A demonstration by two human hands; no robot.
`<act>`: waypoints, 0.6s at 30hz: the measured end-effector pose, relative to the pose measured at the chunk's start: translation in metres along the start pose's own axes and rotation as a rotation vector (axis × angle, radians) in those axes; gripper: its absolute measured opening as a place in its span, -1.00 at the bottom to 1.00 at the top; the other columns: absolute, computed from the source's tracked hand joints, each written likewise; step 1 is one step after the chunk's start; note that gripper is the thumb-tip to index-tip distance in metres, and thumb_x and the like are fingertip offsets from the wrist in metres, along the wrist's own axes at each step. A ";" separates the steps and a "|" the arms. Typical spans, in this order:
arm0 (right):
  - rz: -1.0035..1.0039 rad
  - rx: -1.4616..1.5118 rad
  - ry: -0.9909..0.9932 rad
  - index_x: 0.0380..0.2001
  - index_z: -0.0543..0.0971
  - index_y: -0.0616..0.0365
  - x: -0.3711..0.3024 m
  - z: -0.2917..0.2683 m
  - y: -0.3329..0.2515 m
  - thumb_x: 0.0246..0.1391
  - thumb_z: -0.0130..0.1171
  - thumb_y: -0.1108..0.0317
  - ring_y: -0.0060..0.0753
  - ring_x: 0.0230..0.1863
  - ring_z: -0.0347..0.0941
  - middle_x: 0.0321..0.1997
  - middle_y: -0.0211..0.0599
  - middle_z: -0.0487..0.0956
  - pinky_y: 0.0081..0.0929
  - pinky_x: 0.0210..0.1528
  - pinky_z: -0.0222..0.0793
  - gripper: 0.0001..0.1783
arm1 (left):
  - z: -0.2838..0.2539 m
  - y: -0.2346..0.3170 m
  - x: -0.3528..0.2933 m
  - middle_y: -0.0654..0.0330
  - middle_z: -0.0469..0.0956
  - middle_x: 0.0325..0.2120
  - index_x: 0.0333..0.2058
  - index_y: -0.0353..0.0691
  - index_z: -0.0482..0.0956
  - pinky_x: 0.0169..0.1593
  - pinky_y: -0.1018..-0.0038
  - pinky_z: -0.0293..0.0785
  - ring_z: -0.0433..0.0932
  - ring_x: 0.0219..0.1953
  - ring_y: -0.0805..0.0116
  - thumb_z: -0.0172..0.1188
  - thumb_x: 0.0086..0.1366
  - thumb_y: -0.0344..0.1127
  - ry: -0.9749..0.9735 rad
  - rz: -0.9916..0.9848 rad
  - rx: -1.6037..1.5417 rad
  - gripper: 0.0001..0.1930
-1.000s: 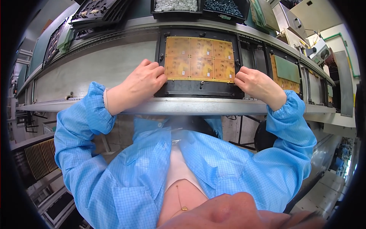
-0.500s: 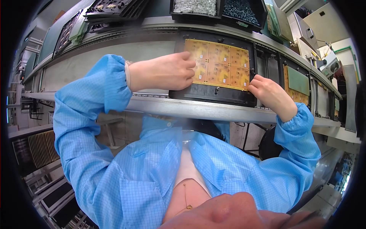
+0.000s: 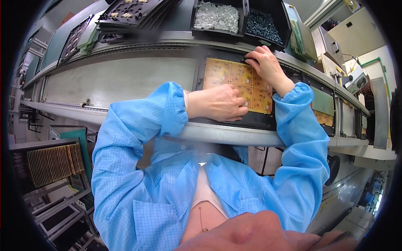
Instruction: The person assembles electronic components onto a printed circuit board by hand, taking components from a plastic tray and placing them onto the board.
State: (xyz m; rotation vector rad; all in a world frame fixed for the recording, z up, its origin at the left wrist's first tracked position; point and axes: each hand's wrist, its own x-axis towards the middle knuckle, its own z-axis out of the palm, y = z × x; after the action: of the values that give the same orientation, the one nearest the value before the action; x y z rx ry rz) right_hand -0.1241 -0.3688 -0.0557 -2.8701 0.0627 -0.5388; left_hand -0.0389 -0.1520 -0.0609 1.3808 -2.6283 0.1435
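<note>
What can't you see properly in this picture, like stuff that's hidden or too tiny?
All in the head view:
- The part of the yellow circuit panel under the left hand is covered by that hand.
- Whether the right hand pinches anything: its fingertips curl over the panel's top edge.
- The pieces in the white parts bin and dark parts bin are too small to tell.
- The stacked black trays are cut off by the top edge.

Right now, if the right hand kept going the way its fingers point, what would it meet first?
The right hand points up-left across the yellow circuit panel; beyond the black carrier's edge, probably the black bin of dark blue pellets, though depth is unclear.
</note>
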 end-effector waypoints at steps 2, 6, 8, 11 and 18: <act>-0.004 -0.013 -0.032 -0.32 0.64 0.25 0.005 0.000 0.003 0.07 0.25 0.38 -0.08 -0.12 0.41 -0.29 -0.18 0.54 -0.24 -0.02 0.40 -0.84 | 0.001 0.001 0.001 0.18 0.53 -0.49 -0.39 -0.19 0.50 -0.31 0.28 0.52 0.61 -0.42 0.21 0.12 0.30 -0.05 0.015 0.002 -0.018 -0.70; -0.025 -0.051 -0.146 -0.40 0.64 0.26 0.016 -0.003 0.001 0.06 0.25 0.39 -0.09 -0.13 0.42 -0.31 -0.18 0.55 -0.26 -0.03 0.41 -0.87 | 0.013 0.000 0.001 0.19 0.54 -0.62 -0.48 -0.19 0.52 -0.45 0.28 0.50 0.60 -0.55 0.19 0.11 0.30 -0.09 0.092 -0.013 -0.074 -0.70; -0.051 -0.111 -0.210 -0.43 0.63 0.25 0.023 -0.009 -0.003 0.07 0.25 0.38 -0.08 -0.14 0.43 -0.34 -0.15 0.56 -0.26 -0.03 0.41 -0.86 | 0.012 0.002 0.004 0.19 0.54 -0.66 -0.53 -0.19 0.53 -0.49 0.27 0.49 0.60 -0.58 0.18 0.12 0.28 -0.10 0.093 -0.046 -0.109 -0.69; -0.063 -0.197 -0.315 -0.47 0.63 0.25 0.029 -0.014 -0.008 0.06 0.26 0.36 -0.03 -0.16 0.48 -0.37 -0.08 0.59 -0.23 -0.06 0.42 -0.84 | 0.011 0.008 0.007 0.15 0.55 -0.71 -0.62 -0.17 0.55 -0.53 0.27 0.47 0.59 -0.62 0.16 0.13 0.21 -0.15 0.100 -0.088 -0.116 -0.70; 0.149 -0.215 -0.375 -0.47 0.65 0.34 0.036 -0.013 -0.025 0.01 0.28 0.36 0.13 -0.25 0.59 -0.38 0.10 0.63 -0.11 -0.16 0.50 -0.79 | 0.009 0.018 0.014 0.12 0.52 -0.72 -0.66 -0.22 0.55 -0.55 0.29 0.47 0.58 -0.64 0.16 0.08 0.15 -0.21 0.078 -0.231 -0.144 -0.72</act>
State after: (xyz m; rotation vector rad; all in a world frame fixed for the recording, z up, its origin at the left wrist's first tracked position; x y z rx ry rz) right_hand -0.0959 -0.3502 -0.0253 -3.0872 0.2848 0.0421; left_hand -0.0622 -0.1548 -0.0671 1.5794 -2.3446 -0.0202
